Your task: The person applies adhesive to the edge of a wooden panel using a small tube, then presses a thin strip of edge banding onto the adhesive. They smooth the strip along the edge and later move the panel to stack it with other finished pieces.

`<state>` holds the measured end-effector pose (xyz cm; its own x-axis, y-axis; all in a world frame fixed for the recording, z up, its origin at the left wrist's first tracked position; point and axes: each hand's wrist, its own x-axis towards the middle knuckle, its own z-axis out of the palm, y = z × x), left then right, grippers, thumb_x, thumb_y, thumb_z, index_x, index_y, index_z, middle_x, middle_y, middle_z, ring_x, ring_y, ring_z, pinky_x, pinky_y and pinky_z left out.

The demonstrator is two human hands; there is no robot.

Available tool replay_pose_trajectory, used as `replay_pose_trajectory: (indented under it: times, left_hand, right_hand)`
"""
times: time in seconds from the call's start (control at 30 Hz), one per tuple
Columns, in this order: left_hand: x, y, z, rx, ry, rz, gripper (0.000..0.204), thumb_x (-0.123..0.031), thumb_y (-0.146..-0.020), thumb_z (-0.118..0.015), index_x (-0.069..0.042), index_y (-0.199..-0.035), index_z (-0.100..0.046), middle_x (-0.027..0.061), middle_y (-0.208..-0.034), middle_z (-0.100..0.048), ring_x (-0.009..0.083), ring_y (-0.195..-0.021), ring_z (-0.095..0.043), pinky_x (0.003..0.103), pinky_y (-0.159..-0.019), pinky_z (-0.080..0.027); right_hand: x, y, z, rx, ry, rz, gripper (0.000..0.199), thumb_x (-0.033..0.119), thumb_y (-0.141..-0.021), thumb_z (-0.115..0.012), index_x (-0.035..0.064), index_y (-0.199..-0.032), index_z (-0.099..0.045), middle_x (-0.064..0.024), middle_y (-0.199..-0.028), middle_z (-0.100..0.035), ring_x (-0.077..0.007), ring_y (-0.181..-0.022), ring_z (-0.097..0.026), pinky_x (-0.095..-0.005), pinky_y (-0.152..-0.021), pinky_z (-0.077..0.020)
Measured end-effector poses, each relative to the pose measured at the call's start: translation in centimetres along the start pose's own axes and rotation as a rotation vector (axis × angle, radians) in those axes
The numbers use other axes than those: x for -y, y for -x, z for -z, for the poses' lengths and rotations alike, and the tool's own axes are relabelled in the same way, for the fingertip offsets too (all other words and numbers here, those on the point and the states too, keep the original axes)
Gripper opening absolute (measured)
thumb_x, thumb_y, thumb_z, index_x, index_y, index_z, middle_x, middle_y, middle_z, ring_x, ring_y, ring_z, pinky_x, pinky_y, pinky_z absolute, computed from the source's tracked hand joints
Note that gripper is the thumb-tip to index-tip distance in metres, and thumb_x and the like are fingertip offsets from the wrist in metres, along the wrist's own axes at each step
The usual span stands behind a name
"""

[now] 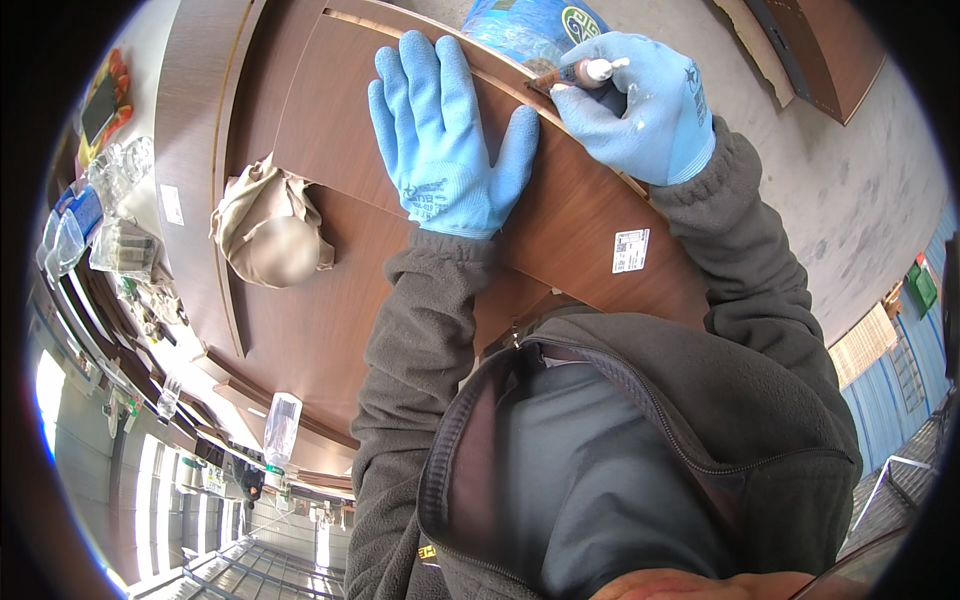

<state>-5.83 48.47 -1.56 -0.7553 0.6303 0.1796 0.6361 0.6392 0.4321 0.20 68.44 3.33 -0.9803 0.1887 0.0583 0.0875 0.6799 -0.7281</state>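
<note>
My left hand point(435, 140), in a light blue coated glove, lies flat on a brown wood-grain panel point(350, 90) with its fingers stretched out. At the panel's far right edge, my right hand point(645, 110) is closed around a short brush-like tool point(575, 74) with a brown body, a white end and a dark tip. That tip is at or very near the panel's pale edge; whether it touches is hard to tell. A white printed label point(630, 251) is stuck on the panel near my right sleeve.
A crumpled beige cloth point(270, 225) rests on the panel to the left. Beyond the far edge stands a blue plastic-wrapped container point(530, 30). Another brown board point(820, 50) is at the upper right. A clear bottle point(282, 430) and plastic bags point(125, 175) are at the left.
</note>
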Motion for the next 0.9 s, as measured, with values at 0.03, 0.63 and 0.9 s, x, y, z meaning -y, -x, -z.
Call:
replay_pose_trajectory:
  times: [0.03, 0.63, 0.9]
  left_hand:
    - [0.0, 0.0, 0.0, 0.000, -0.001, -0.001, 0.092, -0.051, -0.090, -0.071, -0.002, -0.159, -0.037, 0.0282, -0.164, -0.033, 0.0468, -0.154, -0.027, 0.059, -0.126, -0.018]
    - [-0.1, -0.1, 0.0, -0.014, 0.009, 0.005, 0.089, -0.050, -0.090, -0.071, -0.001, -0.157, -0.040, 0.0274, -0.163, -0.036, 0.0458, -0.154, -0.029, 0.058, -0.126, -0.019]
    - [-0.2, 0.0, 0.0, -0.020, 0.017, 0.027, 0.087, -0.049, -0.090, -0.072, -0.004, -0.158, -0.041, 0.0239, -0.164, -0.037, 0.0424, -0.156, -0.027, 0.055, -0.127, -0.016]
  right_hand:
    - [0.2, -0.1, 0.0, -0.006, 0.040, 0.014, 0.013, 0.006, -0.083, -0.080, 0.0032, -0.094, -0.073, -0.0086, -0.078, -0.071, -0.0145, -0.065, -0.070, -0.0293, -0.059, -0.0552]
    - [-2.0, 2.8, 0.2, -0.063, -0.451, -0.288, 0.022, -0.002, -0.095, -0.068, -0.0071, -0.116, -0.068, -0.0140, -0.101, -0.076, -0.0141, -0.083, -0.072, -0.0265, -0.077, -0.0596]
    - [-3.2, 3.4, 0.6, 0.009, -0.309, 0.073, 0.026, -0.005, -0.092, -0.071, -0.0069, -0.118, -0.070, -0.0154, -0.111, -0.075, -0.0201, -0.097, -0.073, -0.0314, -0.087, -0.0587]
